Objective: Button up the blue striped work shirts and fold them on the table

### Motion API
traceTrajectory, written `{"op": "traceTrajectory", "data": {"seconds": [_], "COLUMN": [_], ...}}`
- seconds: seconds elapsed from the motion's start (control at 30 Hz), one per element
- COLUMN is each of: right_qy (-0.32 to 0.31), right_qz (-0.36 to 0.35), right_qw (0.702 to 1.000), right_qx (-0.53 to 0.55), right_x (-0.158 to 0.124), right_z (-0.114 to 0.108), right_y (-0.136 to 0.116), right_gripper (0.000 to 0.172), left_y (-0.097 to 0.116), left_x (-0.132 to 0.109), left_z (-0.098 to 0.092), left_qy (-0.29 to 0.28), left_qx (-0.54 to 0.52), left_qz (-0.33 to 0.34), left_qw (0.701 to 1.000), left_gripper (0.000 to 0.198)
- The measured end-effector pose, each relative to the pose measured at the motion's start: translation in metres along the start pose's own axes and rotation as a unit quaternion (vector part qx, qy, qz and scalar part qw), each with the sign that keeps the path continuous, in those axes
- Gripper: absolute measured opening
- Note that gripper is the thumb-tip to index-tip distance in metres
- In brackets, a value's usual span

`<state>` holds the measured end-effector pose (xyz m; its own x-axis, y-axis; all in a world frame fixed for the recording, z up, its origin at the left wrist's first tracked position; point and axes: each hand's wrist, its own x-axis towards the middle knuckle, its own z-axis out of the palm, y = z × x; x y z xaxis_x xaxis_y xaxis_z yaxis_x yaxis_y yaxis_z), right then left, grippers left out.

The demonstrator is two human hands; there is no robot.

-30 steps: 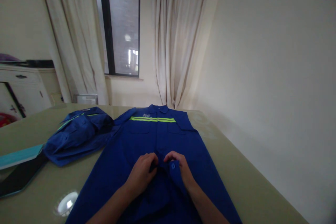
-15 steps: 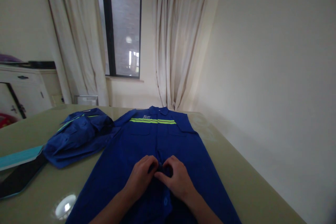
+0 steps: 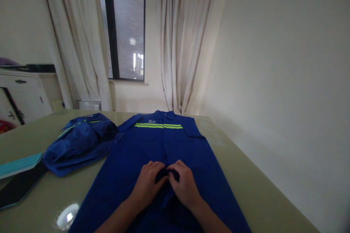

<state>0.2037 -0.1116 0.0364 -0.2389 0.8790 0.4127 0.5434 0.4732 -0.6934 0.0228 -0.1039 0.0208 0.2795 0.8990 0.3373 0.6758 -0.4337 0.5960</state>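
Note:
A blue work shirt (image 3: 153, 149) with yellow-green reflective stripes lies flat on the table (image 3: 246, 185), collar away from me. My left hand (image 3: 147, 184) and my right hand (image 3: 184, 185) meet at its front placket, about halfway down. Both hands are closed, fingers pinching the two edges of the placket together. Whether a button sits between the fingertips is hidden by the fingers.
A second blue garment (image 3: 79, 142) lies bunched at the left of the table. A dark flat board with a teal edge (image 3: 19, 178) sits at the table's left edge. Curtains and a window are behind; a white cabinet (image 3: 22, 94) stands at left.
My right hand turned the lifted placket flap with its button back down and closed in against my left hand. Both hands now pinch the placket together.

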Motion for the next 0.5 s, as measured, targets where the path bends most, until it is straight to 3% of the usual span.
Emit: {"op": "traceTrajectory", "data": {"seconds": [0.13, 0.23, 0.5], "right_qy": [-0.019, -0.034, -0.018], "right_qz": [-0.007, 0.005, 0.002], "right_qw": [0.998, 0.995, 0.999], "right_qx": [0.059, 0.094, 0.037], "right_x": [0.004, 0.006, 0.005], "right_z": [-0.002, -0.001, 0.006], "right_y": [0.003, 0.008, 0.018], "right_gripper": [0.016, 0.021, 0.015], "left_y": [-0.006, -0.012, -0.019], "left_x": [0.002, 0.001, 0.001], "left_z": [0.000, 0.003, 0.008], "left_qy": [-0.006, 0.009, 0.024], "left_qx": [-0.022, -0.036, -0.030], "left_qz": [0.008, 0.013, 0.043], "left_qw": [1.000, 0.999, 0.998], "left_gripper": [0.020, 0.028, 0.029]}}
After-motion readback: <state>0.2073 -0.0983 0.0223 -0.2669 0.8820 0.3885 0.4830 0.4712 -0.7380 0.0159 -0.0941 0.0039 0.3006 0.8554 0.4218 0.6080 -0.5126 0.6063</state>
